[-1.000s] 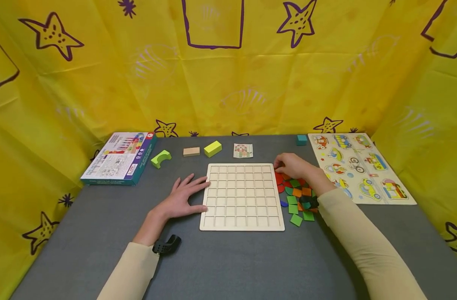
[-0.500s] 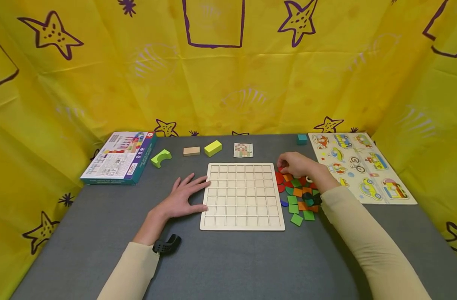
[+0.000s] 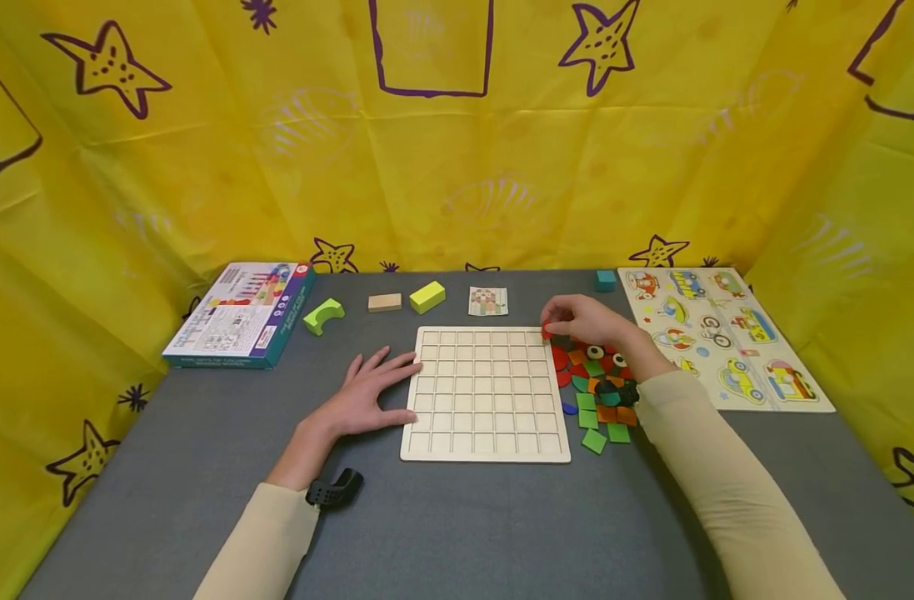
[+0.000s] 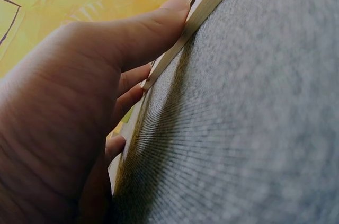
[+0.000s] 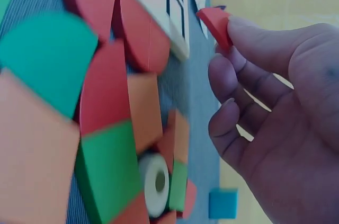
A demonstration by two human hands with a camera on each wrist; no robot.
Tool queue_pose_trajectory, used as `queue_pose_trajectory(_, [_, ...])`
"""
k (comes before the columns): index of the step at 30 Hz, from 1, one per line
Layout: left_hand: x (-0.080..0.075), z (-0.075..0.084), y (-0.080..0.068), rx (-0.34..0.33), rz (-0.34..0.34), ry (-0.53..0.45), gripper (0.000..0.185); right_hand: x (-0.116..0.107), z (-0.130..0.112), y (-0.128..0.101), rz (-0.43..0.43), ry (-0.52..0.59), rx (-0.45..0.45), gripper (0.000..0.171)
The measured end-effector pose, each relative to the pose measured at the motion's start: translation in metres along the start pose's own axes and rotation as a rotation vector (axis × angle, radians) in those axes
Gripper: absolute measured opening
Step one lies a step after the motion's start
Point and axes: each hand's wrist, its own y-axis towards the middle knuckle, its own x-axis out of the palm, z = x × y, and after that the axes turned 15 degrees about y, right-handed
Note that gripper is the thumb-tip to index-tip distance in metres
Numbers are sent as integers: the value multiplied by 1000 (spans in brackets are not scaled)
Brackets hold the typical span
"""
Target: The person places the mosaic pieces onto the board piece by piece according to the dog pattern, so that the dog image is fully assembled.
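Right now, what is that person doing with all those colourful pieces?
A person is working at a wooden grid board. The right hand pinches a small red piece by the board's far right corner, above a pile of colourful pieces. The left hand rests flat against the board's left edge. Every square on the board looks empty.

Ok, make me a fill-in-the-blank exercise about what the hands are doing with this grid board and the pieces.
1. The right hand pinches a small ____ piece.
2. The left hand rests flat against the ____ edge of the wooden grid board.
3. The pile of coloured pieces lies to the ____ of the board.

Missing words: red; left; right
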Motion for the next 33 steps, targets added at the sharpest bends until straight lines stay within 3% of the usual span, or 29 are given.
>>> queue_pose_trajectory(15, [-1, 3, -1, -17, 0, 6, 85, 48, -30, 46, -45, 130, -77, 10])
queue_pose_trajectory(27, [-1, 0, -1, -26, 2, -38, 85, 90, -44, 83, -56, 90, -125, 5])
queue_pose_trajectory(33, [0, 0, 0, -21, 2, -40, 85, 103, -47, 95, -61, 14, -119, 6])
